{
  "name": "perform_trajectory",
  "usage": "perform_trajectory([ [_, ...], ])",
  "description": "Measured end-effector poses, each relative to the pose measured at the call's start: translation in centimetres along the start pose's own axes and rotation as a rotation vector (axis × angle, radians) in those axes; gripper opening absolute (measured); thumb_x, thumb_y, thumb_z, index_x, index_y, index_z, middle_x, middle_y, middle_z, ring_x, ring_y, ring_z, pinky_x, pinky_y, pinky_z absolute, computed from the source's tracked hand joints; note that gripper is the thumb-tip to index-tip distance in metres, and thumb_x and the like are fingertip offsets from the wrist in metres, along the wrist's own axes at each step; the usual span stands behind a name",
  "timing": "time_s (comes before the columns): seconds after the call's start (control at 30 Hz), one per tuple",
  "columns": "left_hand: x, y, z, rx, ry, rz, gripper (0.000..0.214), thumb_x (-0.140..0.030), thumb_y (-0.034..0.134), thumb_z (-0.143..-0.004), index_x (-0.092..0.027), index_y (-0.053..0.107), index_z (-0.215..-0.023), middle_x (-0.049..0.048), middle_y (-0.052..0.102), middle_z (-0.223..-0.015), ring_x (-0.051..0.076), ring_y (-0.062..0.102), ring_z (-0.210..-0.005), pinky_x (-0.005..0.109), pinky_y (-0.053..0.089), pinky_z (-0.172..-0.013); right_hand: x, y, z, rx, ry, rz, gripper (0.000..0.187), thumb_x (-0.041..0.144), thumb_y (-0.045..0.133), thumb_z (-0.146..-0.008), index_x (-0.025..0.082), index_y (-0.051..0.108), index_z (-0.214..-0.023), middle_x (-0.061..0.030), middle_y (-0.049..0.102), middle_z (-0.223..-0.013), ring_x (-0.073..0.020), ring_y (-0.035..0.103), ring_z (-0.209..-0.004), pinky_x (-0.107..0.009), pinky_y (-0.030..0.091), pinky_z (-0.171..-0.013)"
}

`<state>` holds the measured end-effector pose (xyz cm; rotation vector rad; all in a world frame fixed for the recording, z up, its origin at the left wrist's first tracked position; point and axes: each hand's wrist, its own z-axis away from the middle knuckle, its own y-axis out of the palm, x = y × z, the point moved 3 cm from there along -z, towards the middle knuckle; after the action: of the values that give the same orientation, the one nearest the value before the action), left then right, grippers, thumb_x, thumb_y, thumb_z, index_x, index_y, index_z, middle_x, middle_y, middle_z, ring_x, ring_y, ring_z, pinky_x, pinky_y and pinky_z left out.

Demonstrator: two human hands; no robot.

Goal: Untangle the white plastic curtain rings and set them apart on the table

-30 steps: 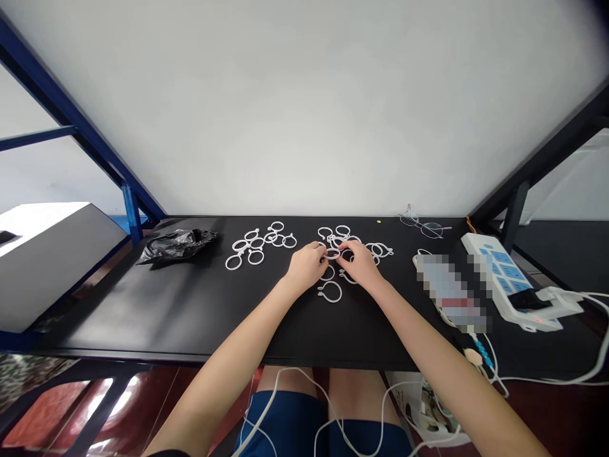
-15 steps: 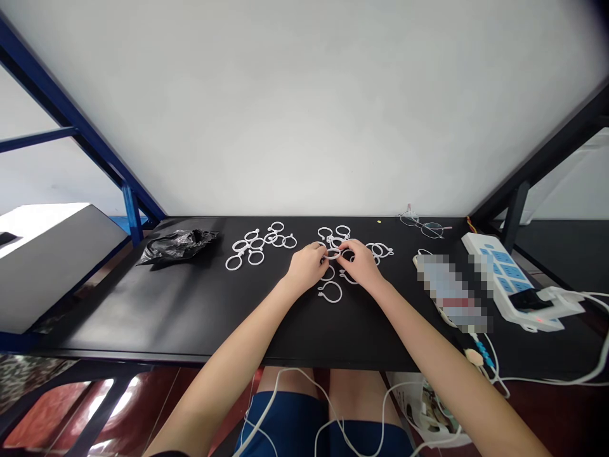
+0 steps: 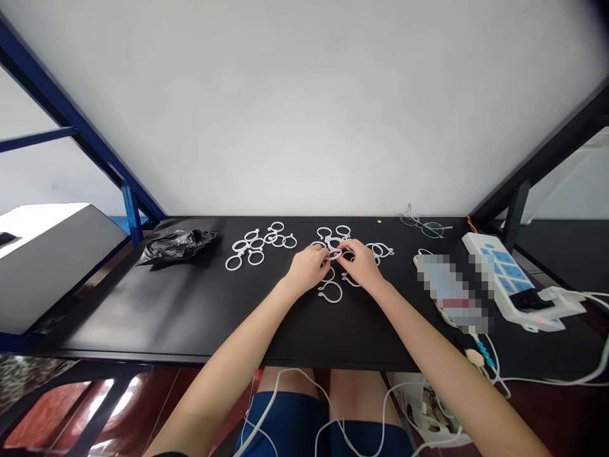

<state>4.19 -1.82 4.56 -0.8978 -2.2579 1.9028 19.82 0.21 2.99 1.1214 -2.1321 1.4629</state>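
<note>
My left hand point(image 3: 307, 267) and my right hand point(image 3: 362, 264) meet over the middle of the black table point(image 3: 190, 311). Both pinch one white plastic ring point(image 3: 333, 252) between their fingertips, held just above the table. Several loose white rings point(image 3: 377, 249) lie around and behind the hands. One open ring point(image 3: 330, 292) lies just in front of them. A second group of white rings point(image 3: 259, 243) lies to the left.
A crumpled black plastic bag point(image 3: 178, 244) sits at the left. Eyeglasses point(image 3: 421, 224) lie at the back right. A white and blue power strip point(image 3: 507, 275), a blurred object point(image 3: 450, 293) and white cables point(image 3: 561, 377) fill the right side. Blue frame bars point(image 3: 129, 216) stand at left.
The hands have stayed in place over the ring pile, with only small finger movement on the held ring.
</note>
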Motion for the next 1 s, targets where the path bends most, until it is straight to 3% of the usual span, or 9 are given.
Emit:
perform_trajectory([
  [0.3,-0.2,0.0,0.0,0.018,0.009,-0.015,0.017,-0.023,0.047,-0.089,-0.020,0.063,-0.095,0.0045,0.062,-0.094,0.017,0.059,-0.091,0.024,0.048,-0.070,0.5,0.2,0.2,0.031,0.003,-0.025,0.009,0.027,0.061,-0.076,0.022,0.061,-0.083,-0.0041,0.065,-0.087,-0.0205,0.061,-0.079,-0.036,0.050,-0.074],
  [1.0,-0.4,0.0,0.1,0.057,0.021,-0.060,0.020,-0.024,0.045,-0.090,-0.020,0.062,-0.099,0.0051,0.061,-0.096,0.018,0.059,-0.093,0.025,0.049,-0.071,1.6,0.0,0.3,0.133,-0.017,-0.045,0.005,0.021,0.059,-0.078,0.020,0.063,-0.082,-0.0035,0.065,-0.084,-0.0188,0.060,-0.078,-0.032,0.046,-0.074],
])
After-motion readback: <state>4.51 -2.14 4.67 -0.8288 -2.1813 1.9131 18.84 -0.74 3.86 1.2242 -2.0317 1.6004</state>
